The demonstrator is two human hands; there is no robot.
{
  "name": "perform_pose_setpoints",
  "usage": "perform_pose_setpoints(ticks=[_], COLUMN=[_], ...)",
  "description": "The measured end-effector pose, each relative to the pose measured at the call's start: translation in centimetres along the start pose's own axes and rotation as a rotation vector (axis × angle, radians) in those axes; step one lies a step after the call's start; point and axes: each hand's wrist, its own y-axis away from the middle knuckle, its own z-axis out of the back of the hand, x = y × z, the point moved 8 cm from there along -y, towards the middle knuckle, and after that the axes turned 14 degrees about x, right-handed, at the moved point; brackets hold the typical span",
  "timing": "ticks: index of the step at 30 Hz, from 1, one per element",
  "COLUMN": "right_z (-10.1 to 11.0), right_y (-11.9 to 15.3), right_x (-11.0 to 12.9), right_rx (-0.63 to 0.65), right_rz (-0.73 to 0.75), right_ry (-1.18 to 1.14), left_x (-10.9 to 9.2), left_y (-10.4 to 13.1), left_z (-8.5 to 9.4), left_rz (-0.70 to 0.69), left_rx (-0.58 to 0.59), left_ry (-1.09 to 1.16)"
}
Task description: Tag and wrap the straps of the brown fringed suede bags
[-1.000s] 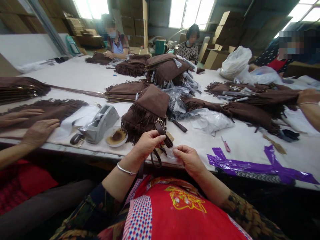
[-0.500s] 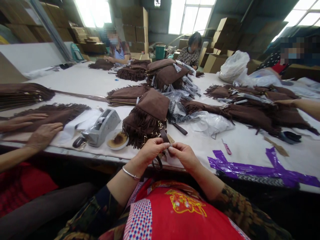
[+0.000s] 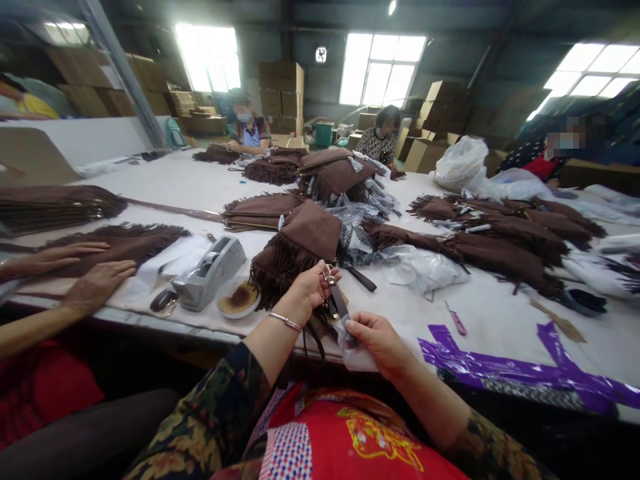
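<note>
Left hand (image 3: 307, 293) holding clasp (image 3: 329, 279) (gold-toned) on dark strap (image 3: 339, 301); right hand (image 3: 381, 341) pinching clear plastic (image 3: 357, 357).

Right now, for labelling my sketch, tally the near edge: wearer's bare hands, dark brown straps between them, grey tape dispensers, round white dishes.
Wearer's left hand and right hand: 2
Dark brown strap between them: 1
Grey tape dispenser: 1
Round white dish: 1
Total: 5

Tape dispenser (image 3: 213, 270) left of bag (image 3: 315, 233)

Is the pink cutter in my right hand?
No, the pink cutter lies on the table, while your right hand pinches clear plastic.
</note>
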Motion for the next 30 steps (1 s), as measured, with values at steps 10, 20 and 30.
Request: perform_pose_setpoints(ticks=[10,20,30], right_z=[2.5,2.9,2.8], right_y=[-4.4,-9.7,-13.7], right_x=[2.3,3.6,5.5], right_rx=[-0.171,-0.235,-0.271], right_rz=[0.100,0.164,0.199], right_ry=[0.174,0.149,0.160], left_x=[-3.1,-3.5,-3.9], left_y=[-1.1,-0.9,-0.9], left_z=[-0.8,-0.2,0.3], left_rz=[-0.130,-0.044,-0.122], left_rx=[-0.017,0.040,0.021], left_ry=[-0.165,-0.207,-0.248])
